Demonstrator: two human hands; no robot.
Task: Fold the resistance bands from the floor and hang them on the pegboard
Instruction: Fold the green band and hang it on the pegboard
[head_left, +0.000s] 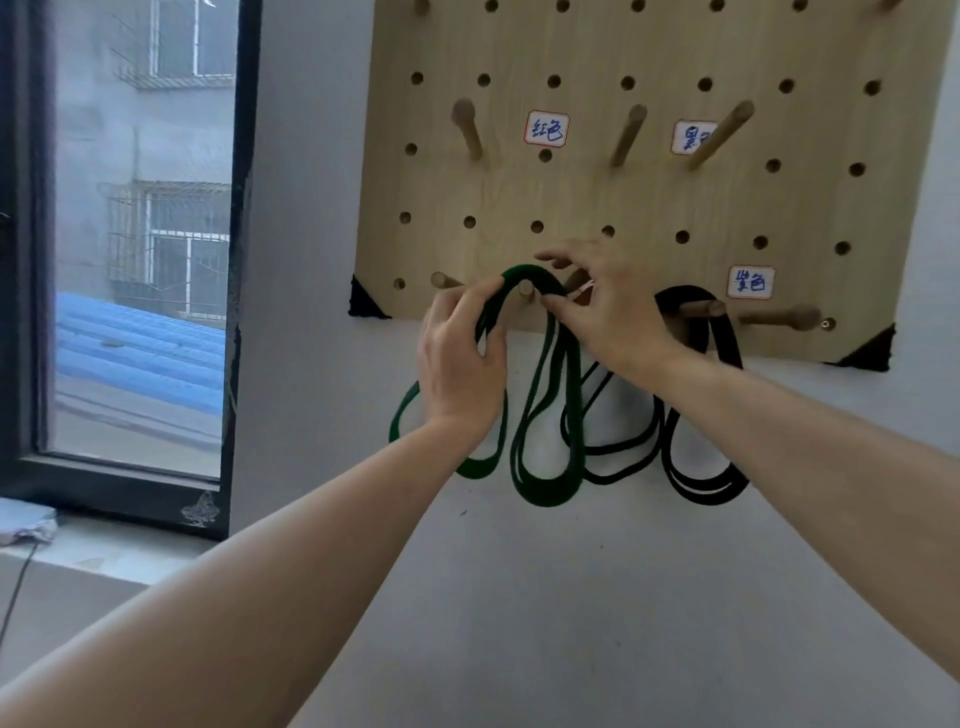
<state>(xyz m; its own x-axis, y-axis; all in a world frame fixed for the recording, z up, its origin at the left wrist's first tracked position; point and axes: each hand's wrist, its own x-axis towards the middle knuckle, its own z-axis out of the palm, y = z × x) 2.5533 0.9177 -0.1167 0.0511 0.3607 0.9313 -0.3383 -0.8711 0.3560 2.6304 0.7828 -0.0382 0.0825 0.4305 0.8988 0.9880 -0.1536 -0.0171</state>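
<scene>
A folded green resistance band (545, 415) is looped over a wooden peg (525, 291) in the bottom row of the wooden pegboard (649, 208). My left hand (462, 358) grips the band's left strands just below the peg. On the band's right side, near the top of the loop, my right hand (602, 306) pinches the strands. A black resistance band (696, 415) hangs folded from a peg (701, 309) to the right, partly hidden behind my right wrist.
Three long pegs stick out of the upper board, bare. White labels (546, 128) with handwritten characters sit between pegs. A free peg (784, 318) stands at the lower right. A dark-framed window (234, 260) and its sill lie to the left; the wall below is grey.
</scene>
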